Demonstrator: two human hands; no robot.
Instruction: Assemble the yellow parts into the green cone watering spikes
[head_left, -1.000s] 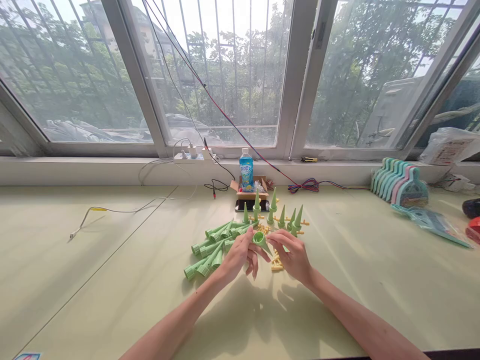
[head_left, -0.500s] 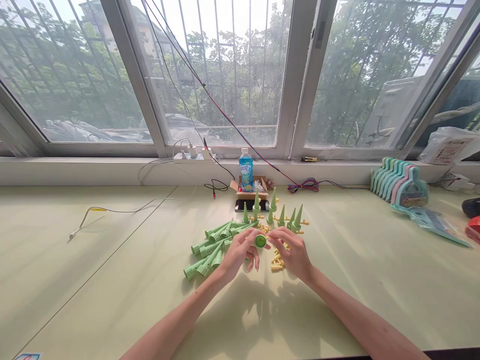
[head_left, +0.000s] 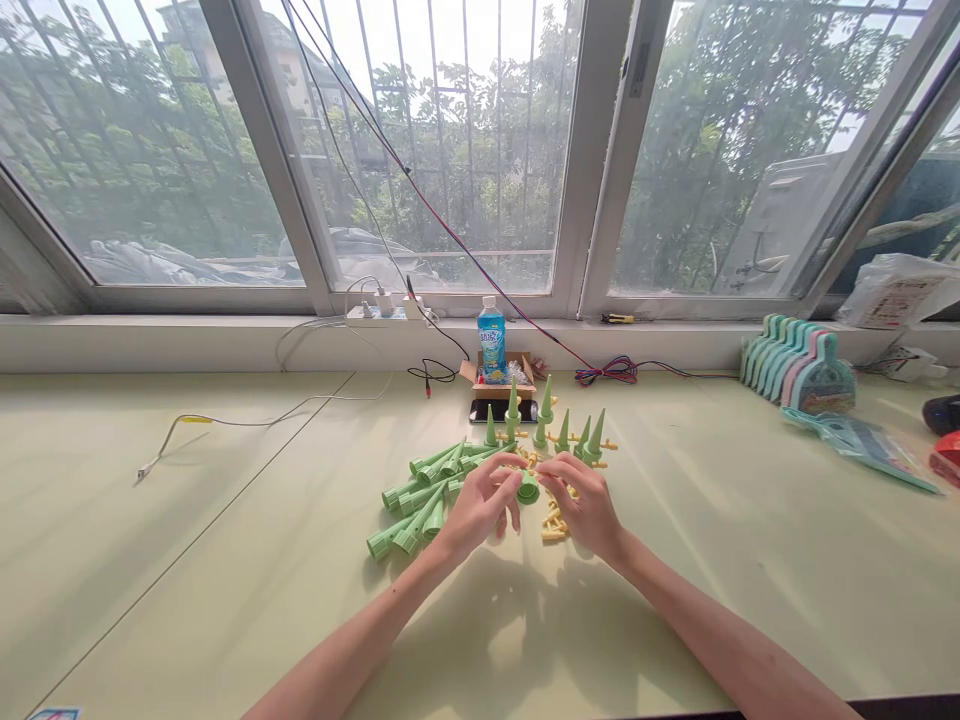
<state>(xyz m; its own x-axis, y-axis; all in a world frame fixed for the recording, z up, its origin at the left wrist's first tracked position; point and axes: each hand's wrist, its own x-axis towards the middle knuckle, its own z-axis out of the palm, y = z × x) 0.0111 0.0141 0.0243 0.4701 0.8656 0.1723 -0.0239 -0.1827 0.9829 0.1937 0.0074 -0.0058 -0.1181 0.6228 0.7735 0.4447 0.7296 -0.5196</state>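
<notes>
Between my hands is a green plant watering spike [head_left: 528,491], its wide open end tilted down towards me. My left hand [head_left: 486,500] is closed on it with thumb and fingertips. The fingers of my right hand [head_left: 581,502] are pinched together at the spike's right side; whatever they hold is too small and hidden to make out. Left of my left hand lies a pile of green spikes [head_left: 411,535]. Small yellow valve pieces [head_left: 555,530] lie beside and under my right hand. Behind my hands, several green spikes [head_left: 596,437] stand point up, with yellow pieces sticking out sideways.
At the back, a blue bottle [head_left: 492,342] stands by a small cardboard box [head_left: 491,391], with a black phone [head_left: 484,411] before it. Coiled cable [head_left: 611,371] lies near the sill. Farther right is a row of pastel dustpan-like tools [head_left: 817,375]. A grey cable [head_left: 247,425] crosses the table's left.
The spike in my hands has turned from facing me with its open end to pointing that end lower, and has shifted slightly right. My left fingers have moved their hold on it.
</notes>
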